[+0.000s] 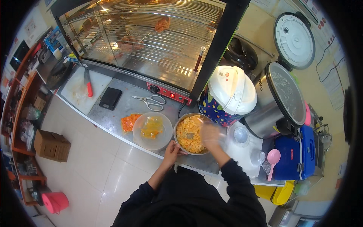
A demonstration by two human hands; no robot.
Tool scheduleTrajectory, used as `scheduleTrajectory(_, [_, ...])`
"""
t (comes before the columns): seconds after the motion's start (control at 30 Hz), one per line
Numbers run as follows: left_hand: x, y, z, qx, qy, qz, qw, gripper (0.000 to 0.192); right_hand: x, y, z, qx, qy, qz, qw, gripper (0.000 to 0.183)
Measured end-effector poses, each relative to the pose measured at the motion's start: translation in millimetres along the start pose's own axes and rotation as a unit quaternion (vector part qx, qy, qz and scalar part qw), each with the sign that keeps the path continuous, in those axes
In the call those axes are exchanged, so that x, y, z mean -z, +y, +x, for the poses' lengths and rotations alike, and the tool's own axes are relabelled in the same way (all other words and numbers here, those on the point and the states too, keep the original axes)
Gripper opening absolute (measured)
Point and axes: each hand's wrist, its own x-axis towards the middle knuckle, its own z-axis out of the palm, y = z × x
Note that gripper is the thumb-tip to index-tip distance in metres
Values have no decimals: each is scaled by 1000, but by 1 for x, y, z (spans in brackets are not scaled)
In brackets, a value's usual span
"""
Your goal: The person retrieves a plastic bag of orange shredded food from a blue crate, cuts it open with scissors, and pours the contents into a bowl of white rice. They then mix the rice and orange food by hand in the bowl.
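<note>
A round metal bowl [176, 139] of orange-yellow rice [185, 127] stands at the counter's front edge. My left hand [171, 153] grips its near left rim, thumb up and fingers against the side. Over the bowl's right side is my right hand [210, 136], blurred by motion; whether it holds a utensil is unclear. A greyish patch shows amid the rice. Just left of the bowl, a translucent plastic plate or lid [139, 142] carries yellow-green sachets [151, 127]. Orange sachets [129, 122] lie beside it.
Behind the bowl rise a glass food warmer [136, 68] and a floral rice cooker [215, 110]. Rightward are an open steel rice cooker [262, 110], pink scoop [273, 157] and blue cooler box [287, 159]. Scissors [151, 101], a black scale [111, 98] and a knife [88, 82] lie leftward.
</note>
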Motion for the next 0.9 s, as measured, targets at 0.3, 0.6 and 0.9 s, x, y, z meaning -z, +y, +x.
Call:
scheduleTrajectory(0.3, [4,1,-3,-22,10,-3,1000,9,33,-21,-82,152,-43,-13,987,25])
scheduleTrajectory(0.6, [4,2,-2,1,3,-12,1000,9,18,0,-64,111,-39,2,993,16])
scheduleTrajectory(0.9, [5,1,-1,-12,4,-8,1000,8,33,3,-73,169,-25,26,985,18])
